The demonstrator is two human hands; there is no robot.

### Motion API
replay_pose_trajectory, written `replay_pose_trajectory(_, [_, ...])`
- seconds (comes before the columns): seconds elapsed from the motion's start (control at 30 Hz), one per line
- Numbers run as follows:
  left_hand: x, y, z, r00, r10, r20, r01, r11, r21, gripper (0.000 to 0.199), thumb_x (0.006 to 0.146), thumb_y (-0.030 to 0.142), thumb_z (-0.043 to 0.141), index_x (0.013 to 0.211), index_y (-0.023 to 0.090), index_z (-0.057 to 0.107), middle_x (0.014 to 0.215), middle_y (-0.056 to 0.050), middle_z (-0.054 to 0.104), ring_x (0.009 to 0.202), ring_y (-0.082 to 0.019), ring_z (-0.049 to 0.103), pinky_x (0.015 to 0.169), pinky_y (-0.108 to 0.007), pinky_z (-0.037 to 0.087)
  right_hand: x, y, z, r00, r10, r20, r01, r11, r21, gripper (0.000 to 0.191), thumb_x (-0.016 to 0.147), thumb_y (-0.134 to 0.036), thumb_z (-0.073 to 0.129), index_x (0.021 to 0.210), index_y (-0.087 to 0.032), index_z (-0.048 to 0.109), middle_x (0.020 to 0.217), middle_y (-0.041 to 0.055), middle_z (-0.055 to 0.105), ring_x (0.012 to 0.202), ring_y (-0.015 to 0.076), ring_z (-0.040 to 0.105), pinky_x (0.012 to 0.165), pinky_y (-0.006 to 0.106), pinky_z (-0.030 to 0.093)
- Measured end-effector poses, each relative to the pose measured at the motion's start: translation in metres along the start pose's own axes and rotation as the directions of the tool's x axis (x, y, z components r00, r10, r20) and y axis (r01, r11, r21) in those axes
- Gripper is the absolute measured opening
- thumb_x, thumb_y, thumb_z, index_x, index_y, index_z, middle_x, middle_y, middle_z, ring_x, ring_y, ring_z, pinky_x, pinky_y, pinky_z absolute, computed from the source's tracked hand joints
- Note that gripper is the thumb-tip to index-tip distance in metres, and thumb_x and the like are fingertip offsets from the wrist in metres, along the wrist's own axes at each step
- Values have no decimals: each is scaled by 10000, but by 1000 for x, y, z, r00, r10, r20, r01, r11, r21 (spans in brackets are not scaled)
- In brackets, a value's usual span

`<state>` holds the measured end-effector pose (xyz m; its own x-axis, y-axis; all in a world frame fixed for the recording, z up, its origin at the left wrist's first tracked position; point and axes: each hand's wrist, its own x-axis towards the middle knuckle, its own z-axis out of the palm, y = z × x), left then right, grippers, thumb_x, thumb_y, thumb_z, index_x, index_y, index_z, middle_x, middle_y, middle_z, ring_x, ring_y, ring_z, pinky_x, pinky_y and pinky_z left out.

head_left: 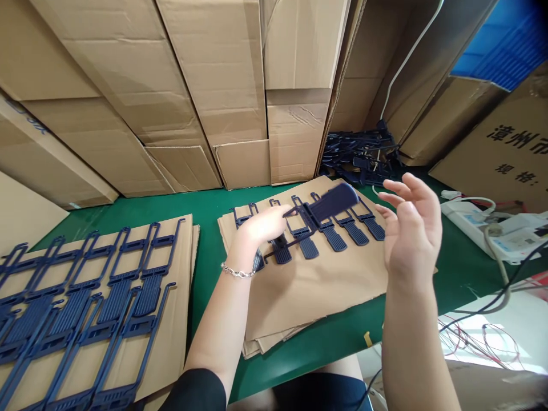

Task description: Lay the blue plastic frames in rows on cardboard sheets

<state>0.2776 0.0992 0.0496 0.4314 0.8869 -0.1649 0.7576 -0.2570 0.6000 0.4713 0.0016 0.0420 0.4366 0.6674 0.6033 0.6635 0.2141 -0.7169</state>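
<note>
My left hand (269, 224) is closed around the frame end of a dark blue plastic bracket (331, 204), whose flat paddle points up and to the right. Beneath it, a row of similar dark blue brackets (334, 238) lies on a cardboard sheet (295, 302). Off to the right, my right hand (409, 228) is raised with its fingers apart and nothing in it. It hovers beside the sheet's right end. Part of the row is hidden behind my left hand and the held bracket.
More dark blue brackets (124, 297) lie in rows on another cardboard stack at left. A heap of dark parts (359, 154) sits at the back right. Cardboard boxes (235, 74) wall the green table's (205, 200) far side. A white power strip (492, 228) with cables stands right.
</note>
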Motion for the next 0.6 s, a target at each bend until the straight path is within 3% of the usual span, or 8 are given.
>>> replay_pose_trajectory(0.1, [-5, 6, 3, 997, 80, 6, -80, 996, 38, 429, 724, 34, 438, 1030, 267, 629, 1187, -4, 586, 1126, -238, 506, 938, -312, 394, -3, -22, -13, 979, -71, 192, 83, 995, -54, 493, 897, -316, 195, 1386, -263, 238, 1324, 90, 431, 1144, 217, 485, 888, 392, 430])
replay_pose_trajectory(0.2, [-14, 11, 3, 985, 162, 52, -165, 984, 67, 483, 759, 32, 414, 1127, 284, 599, 1257, 11, 539, 1176, -227, 472, 978, -320, 362, -10, -23, -17, 878, -206, 432, 280, 953, -115, 479, 841, -385, 441, 1304, -268, 410, 1302, 66, 460, 1181, 249, 439, 953, 429, 382])
replay_pose_trajectory(0.27, [-20, 12, 1, 983, 177, 49, -181, 978, 100, 506, 776, 53, 434, 1211, 285, 546, 1259, 1, 537, 1183, -230, 465, 992, -321, 350, -18, -23, -14, 805, -147, 574, 332, 915, -230, 452, 797, -385, 533, 1234, -280, 487, 1228, 51, 519, 1137, 267, 464, 1001, 523, 290])
replay_pose_trajectory(0.37, [-25, 12, -5, 991, 130, 10, -129, 969, 213, 566, 756, 170, 588, 1297, 286, 469, 1121, -38, 611, 1148, -272, 487, 983, -339, 358, -34, -27, -6, 758, -20, 653, 351, 855, -382, 324, 786, -319, 544, 1104, -257, 559, 1003, 33, 611, 1040, 273, 505, 995, 649, 117])
replay_pose_trajectory(0.43, [-29, 12, -10, 995, 101, -2, -97, 959, 266, 655, 696, 240, 683, 1309, 285, 460, 995, -45, 639, 1104, -294, 511, 974, -355, 365, -43, -33, 0, 730, 5, 684, 347, 859, -377, 200, 778, -241, 526, 968, -212, 582, 863, 24, 612, 957, 240, 530, 988, 560, 218])
replay_pose_trajectory(0.5, [-38, 13, -19, 995, 94, 13, -95, 966, 242, 725, 645, 290, 731, 1315, 288, 455, 940, -35, 641, 1060, -296, 530, 960, -367, 379, -51, -39, 5, 686, 53, 725, 281, 901, -331, 103, 769, -197, 511, 859, -190, 559, 803, 18, 594, 820, 186, 550, 826, 349, 387])
replay_pose_trajectory(0.53, [-45, 15, -24, 994, 108, 12, -108, 974, 201, 743, 626, 309, 745, 1311, 298, 457, 937, -24, 640, 1041, -290, 538, 953, -367, 389, -55, -41, 7, 661, 91, 744, 226, 922, -314, 75, 771, -195, 504, 836, -189, 542, 794, 16, 590, 756, 165, 551, 705, 276, 395])
replay_pose_trajectory(0.6, [-68, 17, -36, 986, 162, -42, -159, 985, 68, 704, 615, 346, 750, 1271, 331, 495, 949, 3, 636, 1019, -267, 544, 935, -351, 412, -66, -43, 10, 615, 187, 766, 97, 946, -308, 69, 785, -229, 502, 840, -192, 522, 772, 13, 594, 690, 152, 556, 568, 231, 341])
